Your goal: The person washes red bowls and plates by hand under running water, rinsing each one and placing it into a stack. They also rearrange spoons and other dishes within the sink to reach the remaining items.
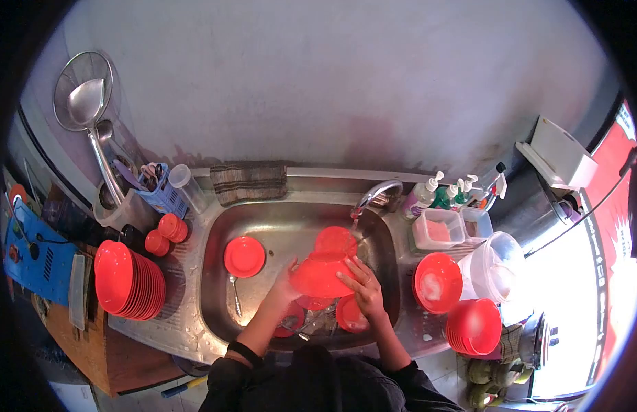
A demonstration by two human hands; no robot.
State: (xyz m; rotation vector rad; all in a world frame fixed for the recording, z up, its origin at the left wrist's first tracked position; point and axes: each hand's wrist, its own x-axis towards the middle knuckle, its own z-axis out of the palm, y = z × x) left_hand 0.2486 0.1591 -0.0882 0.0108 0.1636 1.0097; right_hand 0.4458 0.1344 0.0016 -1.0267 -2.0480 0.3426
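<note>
Over the sink [215, 226], a red bowl [321, 276] is tilted between my two hands. My left hand [285, 283] grips its left side, the fingers mostly hidden by the bowl. On the right side, my right hand [364, 287] holds it with fingers spread along the outer wall. Just behind it, another round red dish [336, 240] lies below the tap [375, 197]. More red dishes [351, 314] are in the sink under my hands, with some cutlery. A small red plate [245, 257] and a spoon [235, 295] lie at the sink's left.
Stacked red bowls [129, 281] and small red cups [169, 230] stand on the left drainboard. To the right are a soapy red bowl [439, 283], another bowl stack [474, 326], pump bottles [423, 196] and a sponge box [439, 229]. A striped cloth [248, 182] hangs at the back edge.
</note>
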